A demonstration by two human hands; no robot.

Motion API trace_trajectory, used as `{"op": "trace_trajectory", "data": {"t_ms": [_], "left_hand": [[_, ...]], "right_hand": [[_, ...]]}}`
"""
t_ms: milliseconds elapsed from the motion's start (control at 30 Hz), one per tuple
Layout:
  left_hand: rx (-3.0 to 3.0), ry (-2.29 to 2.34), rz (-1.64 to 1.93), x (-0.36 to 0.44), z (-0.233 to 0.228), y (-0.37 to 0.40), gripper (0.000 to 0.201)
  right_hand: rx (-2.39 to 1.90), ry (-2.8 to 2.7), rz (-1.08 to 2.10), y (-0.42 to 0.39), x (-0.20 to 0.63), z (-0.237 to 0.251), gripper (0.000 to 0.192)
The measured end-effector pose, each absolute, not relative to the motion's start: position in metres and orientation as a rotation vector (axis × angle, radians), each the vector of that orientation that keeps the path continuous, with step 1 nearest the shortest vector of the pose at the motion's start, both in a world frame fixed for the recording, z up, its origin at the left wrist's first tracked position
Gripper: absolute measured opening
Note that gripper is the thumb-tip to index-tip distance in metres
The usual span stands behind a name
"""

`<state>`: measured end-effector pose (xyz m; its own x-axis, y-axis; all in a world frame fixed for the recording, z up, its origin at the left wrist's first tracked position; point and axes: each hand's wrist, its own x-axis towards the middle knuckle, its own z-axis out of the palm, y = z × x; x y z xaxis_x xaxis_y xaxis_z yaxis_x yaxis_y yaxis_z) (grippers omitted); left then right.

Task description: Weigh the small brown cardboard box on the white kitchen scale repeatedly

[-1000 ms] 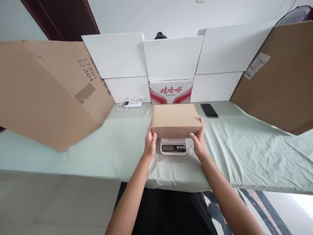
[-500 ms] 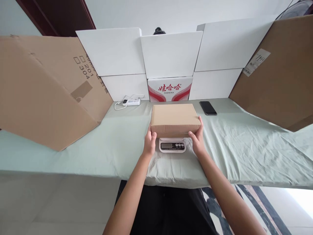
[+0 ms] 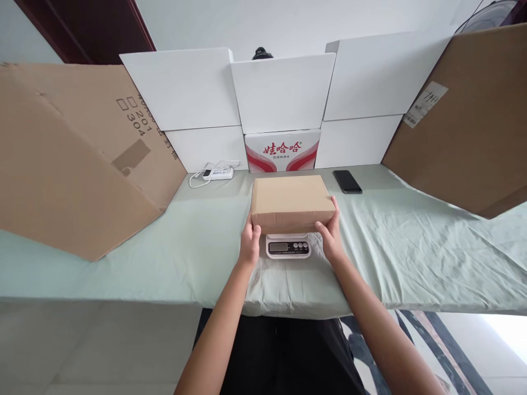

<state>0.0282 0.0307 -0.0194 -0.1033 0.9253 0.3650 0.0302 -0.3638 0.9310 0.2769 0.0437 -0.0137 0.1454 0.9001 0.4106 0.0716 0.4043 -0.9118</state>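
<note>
A closed brown cardboard box is gripped between my two hands, over a white digital scale. My left hand presses the box's left side, thumb at its near lower corner. On the opposite side, my right hand holds the right end with its thumb on the front face. Only the front of the scale shows, with its display and buttons; the box hides its top. Whether the box rests on the scale or hangs just above it I cannot tell.
White boxes stand stacked along the back of the cloth-covered table, a red-and-white carton among them. Large cardboard sheets flank both sides. A black phone lies at back right, and a white power strip with a cable at back left.
The whole view has shifted slightly. Both hands keep their hold on the cardboard box over the scale, with no clear movement of the box relative to it.
</note>
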Motion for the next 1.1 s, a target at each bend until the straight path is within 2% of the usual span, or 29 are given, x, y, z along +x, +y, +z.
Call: {"op": "trace_trajectory", "data": {"t_ms": [167, 333, 900, 1100], "left_hand": [[1.303, 1.147, 1.682, 0.022, -0.026, 0.035, 0.095], [1.267, 1.162, 1.683, 0.02, -0.027, 0.037, 0.103], [1.398, 1.044, 1.577, 0.025, -0.02, 0.029, 0.075], [1.436, 0.964, 1.553, 0.016, 0.017, 0.031, 0.079]], "right_hand": [[-0.951, -1.207, 0.768, 0.048, 0.284, -0.02, 0.1], [-0.932, -1.143, 0.774, 0.055, 0.29, -0.028, 0.098], [-0.961, -1.308, 0.726, 0.05, 0.287, -0.026, 0.087], [-0.973, -1.411, 0.634, 0.066, 0.307, 0.0, 0.088]]}}
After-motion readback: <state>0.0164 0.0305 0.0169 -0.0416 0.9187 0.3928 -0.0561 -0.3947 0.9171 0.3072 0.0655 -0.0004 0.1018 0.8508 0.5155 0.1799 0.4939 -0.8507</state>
